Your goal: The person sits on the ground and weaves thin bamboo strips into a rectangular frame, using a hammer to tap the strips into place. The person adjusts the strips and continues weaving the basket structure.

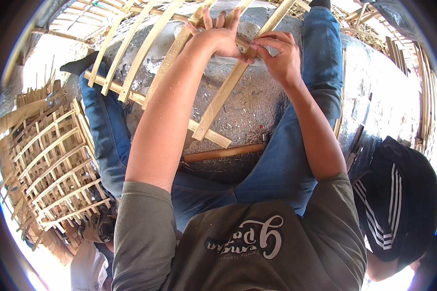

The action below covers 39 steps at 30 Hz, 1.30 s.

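Note:
Between my outstretched legs lies a frame of pale bamboo slats (145,56), several long ones crossing a crosspiece (211,134) at their near ends. My left hand (219,39) lies over the far part of the frame, fingers spread, its thumb reaching down toward the right-hand slat (223,99). Beside it my right hand (280,51) pinches with thumb and fingertips at that same slat, where a second crosspiece meets it. Whatever sits between those fingertips is too small to make out. A hammer (223,153) with a wooden handle rests on the ground nearer to me.
A woven bamboo lattice panel (53,165) stands at the left. A person in black clothing with white stripes (395,203) is close at my right; another in a pale garment (88,266) is at the lower left. Silvery sheeting (257,92) with shavings covers the ground.

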{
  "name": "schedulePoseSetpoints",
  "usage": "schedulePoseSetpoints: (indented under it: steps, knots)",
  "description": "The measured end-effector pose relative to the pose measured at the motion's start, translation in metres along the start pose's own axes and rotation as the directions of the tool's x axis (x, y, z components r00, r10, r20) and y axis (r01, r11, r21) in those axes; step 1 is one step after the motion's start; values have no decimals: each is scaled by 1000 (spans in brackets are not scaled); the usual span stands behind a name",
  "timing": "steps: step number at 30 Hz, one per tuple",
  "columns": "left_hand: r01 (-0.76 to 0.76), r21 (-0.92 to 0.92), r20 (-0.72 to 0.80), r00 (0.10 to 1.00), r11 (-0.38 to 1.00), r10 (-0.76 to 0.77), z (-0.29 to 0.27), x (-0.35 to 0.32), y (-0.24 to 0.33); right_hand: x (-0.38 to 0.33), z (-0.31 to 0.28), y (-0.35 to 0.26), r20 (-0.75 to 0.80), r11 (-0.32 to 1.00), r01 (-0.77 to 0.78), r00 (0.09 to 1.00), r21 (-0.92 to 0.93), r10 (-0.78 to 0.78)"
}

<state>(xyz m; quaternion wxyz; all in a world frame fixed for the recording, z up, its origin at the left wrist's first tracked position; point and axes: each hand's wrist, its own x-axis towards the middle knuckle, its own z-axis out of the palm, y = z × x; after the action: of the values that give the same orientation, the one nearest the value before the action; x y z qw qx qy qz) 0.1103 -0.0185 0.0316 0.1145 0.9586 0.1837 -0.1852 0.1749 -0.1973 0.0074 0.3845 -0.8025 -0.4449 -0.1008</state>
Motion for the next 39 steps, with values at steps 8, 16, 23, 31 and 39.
schedulePoseSetpoints:
  steps: [8,16,23,31,39]
  knots:
    - [6,29,-2,1000,1000,-6,1,1,2,1,5,8,-2,989,-11,1000,146,12]
    - [10,17,31,999,1000,-10,-3,-1,2,0,5,7,76,992,-51,996,118,43]
    - [28,0,80,996,1000,-28,-10,-3,5,-1,10,8,67,987,-65,996,145,55]
    - [24,-46,146,989,999,-17,-15,-7,5,-2,5,3,87,981,-110,991,157,97]
    - [21,-59,161,987,998,-12,-16,-6,5,-2,6,2,82,978,-130,990,163,118]
